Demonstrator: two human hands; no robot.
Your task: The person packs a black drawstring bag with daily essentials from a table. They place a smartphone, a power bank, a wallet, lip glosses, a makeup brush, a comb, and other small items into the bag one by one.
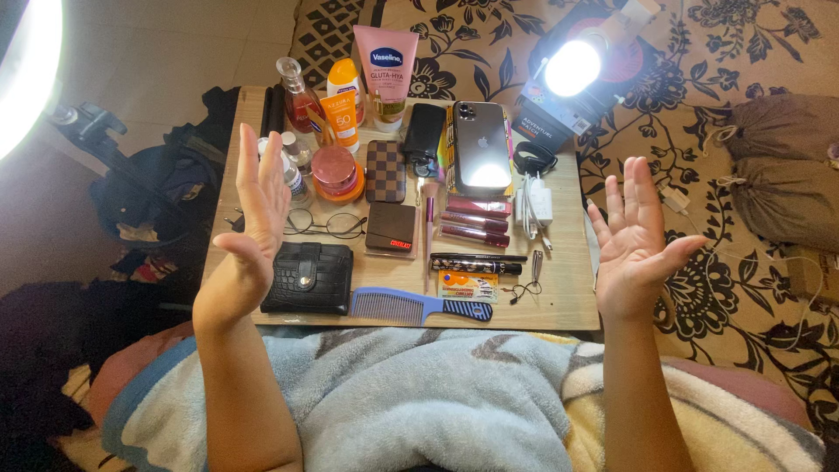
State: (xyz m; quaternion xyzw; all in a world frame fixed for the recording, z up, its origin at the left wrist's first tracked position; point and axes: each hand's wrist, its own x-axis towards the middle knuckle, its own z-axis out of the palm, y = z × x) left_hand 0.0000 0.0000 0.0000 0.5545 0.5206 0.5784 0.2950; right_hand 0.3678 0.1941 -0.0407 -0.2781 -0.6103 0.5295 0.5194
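1. A big patterned cloth with dark flowers (699, 131) covers the floor under everything and off to the right.
2. A soft, fluffy blue and grey blanket (411, 393) lies over the person's lap, at the near edge of the table.
3. A low wooden table (568, 280) sits in the middle, with many small things on it.
4. The left hand (253, 210) is raised over the left side of the table. It is wide open, fingers straight, palm turned inward. It holds nothing.
5. The right hand (634, 236) is raised just past the right edge of the table. It is wide open too, palm up, fingers spread. It holds nothing.
6. A shiny grey phone (481, 144) lies face down near the back of the table.
7. A black bumpy leather wallet (310, 278) lies flat just beside the left hand's wrist, near the front edge.
8. A blue plastic comb with a striped handle (411, 306) lies along the front edge, right of the wallet.
9. Thin wire glasses (328, 225) lie just behind the wallet, close to the left hand.
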